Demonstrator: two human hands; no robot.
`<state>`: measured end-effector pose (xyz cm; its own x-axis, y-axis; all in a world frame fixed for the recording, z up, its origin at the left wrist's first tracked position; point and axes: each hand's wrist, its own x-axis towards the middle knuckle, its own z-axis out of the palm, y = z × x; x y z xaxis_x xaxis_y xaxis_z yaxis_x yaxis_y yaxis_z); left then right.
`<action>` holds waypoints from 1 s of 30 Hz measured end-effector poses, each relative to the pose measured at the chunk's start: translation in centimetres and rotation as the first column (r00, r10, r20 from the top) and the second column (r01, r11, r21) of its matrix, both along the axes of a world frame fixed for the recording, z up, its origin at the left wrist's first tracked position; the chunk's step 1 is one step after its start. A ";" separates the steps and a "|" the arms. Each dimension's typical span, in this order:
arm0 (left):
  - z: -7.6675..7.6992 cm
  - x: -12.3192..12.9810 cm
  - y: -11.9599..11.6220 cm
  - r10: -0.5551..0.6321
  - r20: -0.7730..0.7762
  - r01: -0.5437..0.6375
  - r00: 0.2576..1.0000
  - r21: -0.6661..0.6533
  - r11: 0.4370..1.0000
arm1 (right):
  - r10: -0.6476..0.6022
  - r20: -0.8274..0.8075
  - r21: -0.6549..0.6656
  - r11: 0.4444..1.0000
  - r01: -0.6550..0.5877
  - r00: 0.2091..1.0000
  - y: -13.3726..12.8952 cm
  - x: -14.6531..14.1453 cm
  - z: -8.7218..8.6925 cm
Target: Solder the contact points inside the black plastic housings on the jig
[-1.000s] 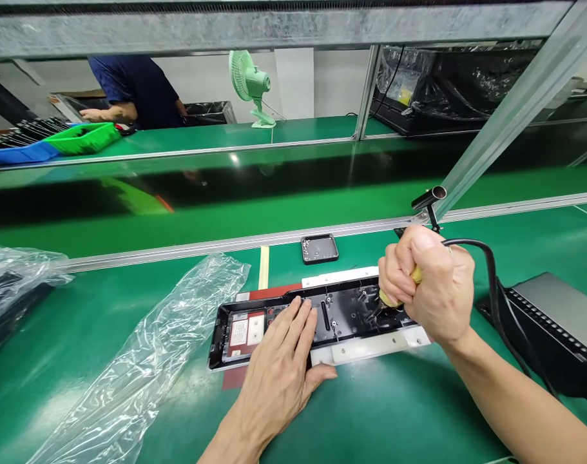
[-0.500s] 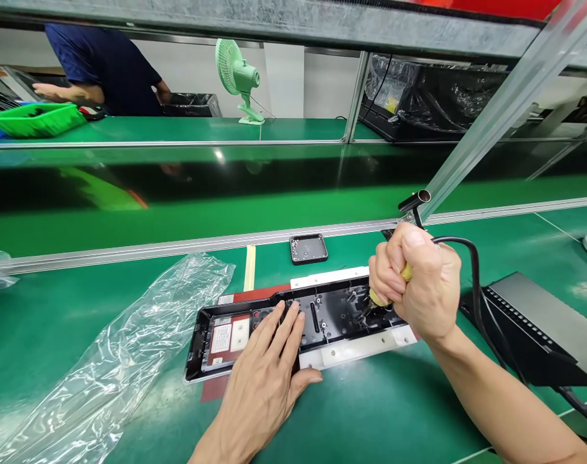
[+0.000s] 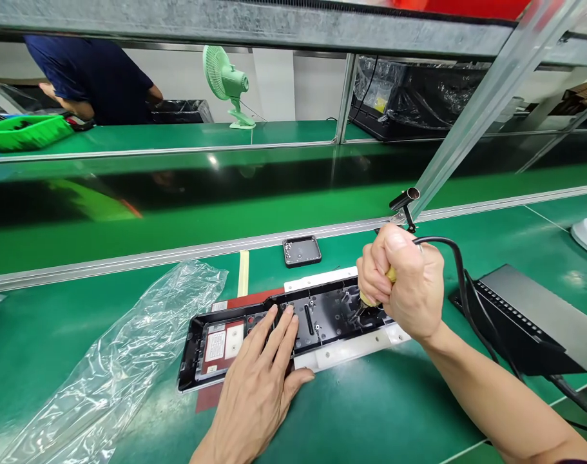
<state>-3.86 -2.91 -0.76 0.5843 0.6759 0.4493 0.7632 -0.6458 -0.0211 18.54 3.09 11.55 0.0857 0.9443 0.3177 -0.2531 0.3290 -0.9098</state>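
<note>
A long black plastic housing (image 3: 330, 312) lies open side up on a white-edged fixture (image 3: 354, 348). Flat across its middle rests my left hand (image 3: 259, 380), fingers stretched out and thumb spread over the fixture's near edge. My right hand (image 3: 405, 280) is wrapped in a fist round a yellow-handled corded tool (image 3: 367, 300), which looks like a soldering iron. The tool slants down into the right part of the housing; its tip is hard to make out there. A black cable (image 3: 460, 264) runs from behind the fist to the right.
Behind the housing sits a small black tray (image 3: 301, 251) with tiny metal parts. Clear plastic film (image 3: 143, 341) covers the left bench. A black tube holder (image 3: 405, 198) is by the slanted post. At right lies a dark metal box (image 3: 525, 322). Across the belt are a person (image 3: 100, 80) and a green fan (image 3: 225, 80).
The whole view has shifted a little, so the bench things appear further left. Both hands keep their places on the housing and tool. The person across the belt has drawn one arm in.
</note>
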 end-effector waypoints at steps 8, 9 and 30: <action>-0.1 0.1 0.0 0.007 0.011 -0.007 1.000 -0.028 1.000 | 0.026 -0.025 0.008 1.000 -0.025 0.999 0.0 0.0 0.0; 0.0 0.1 0.0 0.009 0.015 -0.009 1.000 -0.028 1.000 | 0.026 -0.027 0.005 1.000 -0.026 0.999 -0.1 0.0 0.0; 0.2 0.1 -0.2 0.005 0.015 -0.005 1.000 -0.023 1.000 | -0.029 -0.011 -0.035 0.999 0.028 1.000 0.0 0.1 0.1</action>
